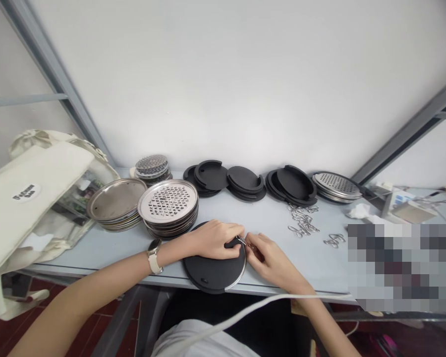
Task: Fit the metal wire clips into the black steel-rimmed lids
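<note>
A round black lid-like disc [211,270] with a silver rim along its right edge lies flat near the table's front edge. My left hand [219,239] rests over it, its fingers curled around a small dark part. A thin shiny metal wire piece [241,240] shows at those fingertips. Beside the disc's right edge, my right hand [265,255] pinches at the same wire piece; its fingertips are partly hidden. To the right lie loose bent wire clips [303,220] and a smaller group of wire clips [333,240].
Stacked round grater plates [168,201], plain metal discs [115,198] and small graters [152,163] stand left. Behind are black disc stacks [245,179] and more graters [338,184]. A cream bag [33,183] covers the left end; a white cable [252,312] crosses in front.
</note>
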`<action>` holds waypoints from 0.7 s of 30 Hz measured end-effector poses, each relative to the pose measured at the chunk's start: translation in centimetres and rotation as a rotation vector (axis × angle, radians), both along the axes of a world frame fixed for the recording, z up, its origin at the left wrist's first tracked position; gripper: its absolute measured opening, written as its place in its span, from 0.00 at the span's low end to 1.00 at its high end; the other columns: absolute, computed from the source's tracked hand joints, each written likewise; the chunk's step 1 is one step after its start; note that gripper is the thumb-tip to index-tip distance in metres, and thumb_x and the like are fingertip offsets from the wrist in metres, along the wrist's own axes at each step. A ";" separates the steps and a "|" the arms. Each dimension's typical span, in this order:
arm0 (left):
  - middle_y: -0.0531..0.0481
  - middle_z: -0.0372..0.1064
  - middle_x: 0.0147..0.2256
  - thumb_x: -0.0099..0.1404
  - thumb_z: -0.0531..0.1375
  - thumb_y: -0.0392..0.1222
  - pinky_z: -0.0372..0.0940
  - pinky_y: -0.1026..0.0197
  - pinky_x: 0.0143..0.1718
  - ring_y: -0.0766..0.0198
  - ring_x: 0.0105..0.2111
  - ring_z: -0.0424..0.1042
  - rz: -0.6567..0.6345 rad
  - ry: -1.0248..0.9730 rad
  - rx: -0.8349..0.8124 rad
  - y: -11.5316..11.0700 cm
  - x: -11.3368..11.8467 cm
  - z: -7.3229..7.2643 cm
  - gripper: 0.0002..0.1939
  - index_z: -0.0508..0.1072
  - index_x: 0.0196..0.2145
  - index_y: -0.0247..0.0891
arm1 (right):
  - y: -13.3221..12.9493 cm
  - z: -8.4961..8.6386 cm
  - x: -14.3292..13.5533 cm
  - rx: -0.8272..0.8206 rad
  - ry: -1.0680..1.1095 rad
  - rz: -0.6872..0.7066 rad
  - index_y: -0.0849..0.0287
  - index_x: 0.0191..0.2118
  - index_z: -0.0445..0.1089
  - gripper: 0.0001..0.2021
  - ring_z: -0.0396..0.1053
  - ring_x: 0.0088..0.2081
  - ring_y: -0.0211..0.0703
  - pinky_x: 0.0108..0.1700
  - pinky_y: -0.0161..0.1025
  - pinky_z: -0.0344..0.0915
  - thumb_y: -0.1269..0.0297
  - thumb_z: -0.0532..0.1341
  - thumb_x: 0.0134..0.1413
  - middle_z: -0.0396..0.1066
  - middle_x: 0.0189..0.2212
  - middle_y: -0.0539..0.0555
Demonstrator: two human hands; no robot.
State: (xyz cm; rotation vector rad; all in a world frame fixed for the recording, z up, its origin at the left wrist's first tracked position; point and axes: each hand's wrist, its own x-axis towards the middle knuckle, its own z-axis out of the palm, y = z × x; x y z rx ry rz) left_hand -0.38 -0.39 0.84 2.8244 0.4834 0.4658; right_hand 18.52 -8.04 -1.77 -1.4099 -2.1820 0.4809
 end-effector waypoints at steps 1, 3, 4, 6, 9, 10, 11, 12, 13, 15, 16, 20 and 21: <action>0.56 0.64 0.28 0.61 0.57 0.40 0.50 0.63 0.25 0.68 0.24 0.61 0.000 -0.002 0.001 0.0 0.0 0.0 0.07 0.59 0.32 0.39 | 0.0 0.0 0.0 0.000 -0.002 0.002 0.56 0.28 0.54 0.08 0.59 0.29 0.40 0.32 0.36 0.55 0.71 0.51 0.59 0.60 0.24 0.47; 0.55 0.64 0.28 0.61 0.56 0.40 0.50 0.63 0.26 0.67 0.24 0.61 0.003 0.000 0.003 0.0 0.0 0.0 0.06 0.59 0.32 0.39 | 0.0 -0.1 0.0 0.000 -0.006 0.005 0.56 0.28 0.54 0.08 0.59 0.29 0.40 0.32 0.36 0.55 0.71 0.50 0.59 0.60 0.24 0.48; 0.55 0.64 0.28 0.61 0.56 0.40 0.50 0.63 0.26 0.67 0.24 0.61 0.006 0.001 0.004 0.0 0.0 0.0 0.06 0.59 0.32 0.39 | 0.0 -0.1 0.1 -0.001 -0.008 0.005 0.56 0.28 0.54 0.08 0.59 0.29 0.40 0.33 0.36 0.55 0.71 0.50 0.60 0.60 0.24 0.48; 0.55 0.64 0.28 0.61 0.56 0.40 0.50 0.63 0.25 0.67 0.24 0.62 0.009 0.005 0.008 -0.1 0.0 0.0 0.06 0.59 0.32 0.39 | 0.0 -0.1 0.1 -0.002 -0.010 0.002 0.56 0.28 0.54 0.09 0.59 0.30 0.41 0.33 0.36 0.55 0.71 0.50 0.60 0.60 0.24 0.48; 0.55 0.65 0.28 0.61 0.56 0.40 0.50 0.63 0.25 0.67 0.24 0.62 0.012 0.013 0.017 -0.1 0.0 0.0 0.06 0.60 0.32 0.39 | 0.0 -0.2 0.1 -0.005 -0.012 -0.006 0.56 0.28 0.54 0.09 0.59 0.30 0.41 0.32 0.36 0.55 0.71 0.50 0.60 0.59 0.24 0.48; 0.55 0.65 0.28 0.61 0.56 0.40 0.50 0.63 0.25 0.67 0.24 0.62 0.013 0.015 0.020 -0.1 0.0 0.0 0.06 0.60 0.33 0.39 | 0.0 -0.2 0.1 -0.006 -0.012 -0.007 0.56 0.28 0.54 0.09 0.59 0.30 0.41 0.32 0.36 0.55 0.71 0.50 0.61 0.59 0.24 0.48; 0.56 0.65 0.28 0.60 0.57 0.40 0.51 0.63 0.25 0.67 0.24 0.62 0.013 0.015 0.024 -0.1 0.0 0.0 0.06 0.60 0.33 0.39 | 0.0 -0.1 0.1 -0.007 -0.012 -0.007 0.56 0.28 0.54 0.09 0.59 0.30 0.41 0.32 0.36 0.55 0.71 0.49 0.60 0.59 0.24 0.48; 0.56 0.65 0.28 0.60 0.57 0.40 0.51 0.63 0.25 0.67 0.23 0.62 0.015 0.015 0.029 -0.1 0.0 0.0 0.06 0.60 0.33 0.39 | 0.0 -0.1 0.1 -0.007 -0.011 -0.006 0.56 0.28 0.54 0.09 0.59 0.30 0.41 0.33 0.36 0.56 0.71 0.50 0.60 0.59 0.24 0.48; 0.56 0.65 0.27 0.60 0.57 0.40 0.51 0.63 0.25 0.68 0.23 0.62 0.018 0.015 0.032 -0.1 0.0 -0.1 0.06 0.60 0.33 0.39 | 0.0 -0.1 0.1 -0.004 -0.010 -0.004 0.56 0.28 0.54 0.09 0.59 0.30 0.41 0.33 0.36 0.56 0.72 0.50 0.60 0.59 0.24 0.48; 0.56 0.65 0.27 0.60 0.57 0.40 0.51 0.63 0.24 0.68 0.23 0.62 0.023 0.019 0.036 -0.1 0.0 -0.1 0.06 0.60 0.32 0.39 | 0.0 -0.1 0.1 0.002 -0.007 -0.002 0.56 0.28 0.54 0.09 0.59 0.30 0.41 0.33 0.36 0.56 0.73 0.50 0.59 0.60 0.24 0.48; 0.56 0.65 0.27 0.60 0.57 0.40 0.51 0.63 0.24 0.67 0.23 0.63 0.025 0.020 0.038 -0.1 0.0 -0.1 0.06 0.60 0.32 0.39 | 0.0 -0.1 0.1 0.005 -0.006 -0.002 0.56 0.28 0.54 0.09 0.59 0.30 0.41 0.33 0.36 0.56 0.73 0.50 0.58 0.60 0.24 0.48; 0.55 0.66 0.28 0.61 0.56 0.41 0.52 0.62 0.25 0.67 0.24 0.64 0.023 0.025 0.049 -0.1 0.0 0.0 0.06 0.61 0.32 0.39 | -0.1 0.0 0.0 -0.009 0.015 -0.004 0.56 0.29 0.53 0.08 0.59 0.30 0.41 0.32 0.36 0.55 0.72 0.51 0.58 0.60 0.25 0.48; 0.55 0.66 0.29 0.61 0.56 0.41 0.52 0.62 0.25 0.66 0.25 0.64 0.023 0.026 0.054 -0.1 0.0 0.0 0.05 0.61 0.33 0.39 | -0.2 0.1 0.0 -0.020 0.028 -0.009 0.56 0.30 0.54 0.07 0.59 0.29 0.40 0.32 0.36 0.55 0.72 0.50 0.59 0.60 0.25 0.48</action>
